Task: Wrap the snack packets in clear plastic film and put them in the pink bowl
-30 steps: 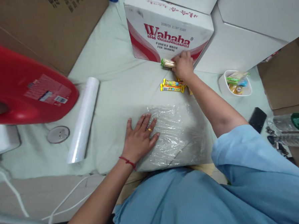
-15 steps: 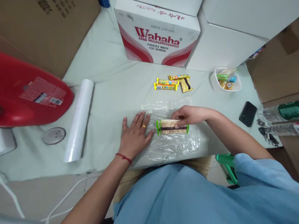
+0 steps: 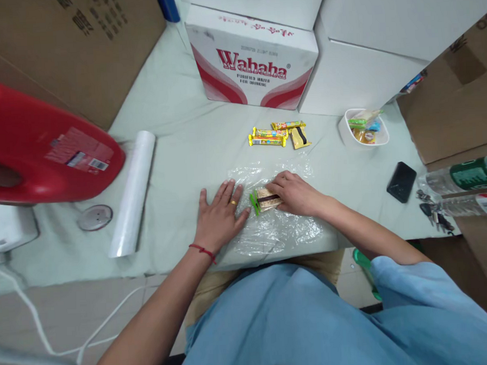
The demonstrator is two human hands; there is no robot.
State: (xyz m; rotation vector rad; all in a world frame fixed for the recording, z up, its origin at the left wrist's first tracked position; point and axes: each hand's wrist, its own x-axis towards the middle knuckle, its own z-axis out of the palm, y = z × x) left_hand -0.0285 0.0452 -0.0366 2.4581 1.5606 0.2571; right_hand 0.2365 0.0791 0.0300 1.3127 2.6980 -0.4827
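A crinkled sheet of clear plastic film [image 3: 271, 238] lies flat on the cloth-covered table. My left hand [image 3: 217, 219] rests palm down at the film's left edge, fingers spread, holding nothing. On the film is a beige snack packet [image 3: 264, 199] with bright green ends and a dark band along its length. My right hand [image 3: 295, 193] grips this packet from the right, covering its right half. The packet's green left end is tilted and close to my left thumb, apart from it.
Beyond the film lie several yellow snack packets [image 3: 268, 140]. A white tub of snacks [image 3: 362, 139], a black phone [image 3: 401, 182], keys [image 3: 435, 215] and bottles [image 3: 466, 176] are at right. A film roll [image 3: 132, 194] and red jug [image 3: 50, 154] stand left; a Wahaha box [image 3: 254, 67] is behind.
My right hand has closed further over the snack packet, hiding its right end. The packet has turned slightly and shifted a little up and left. My left hand stays flat in place.
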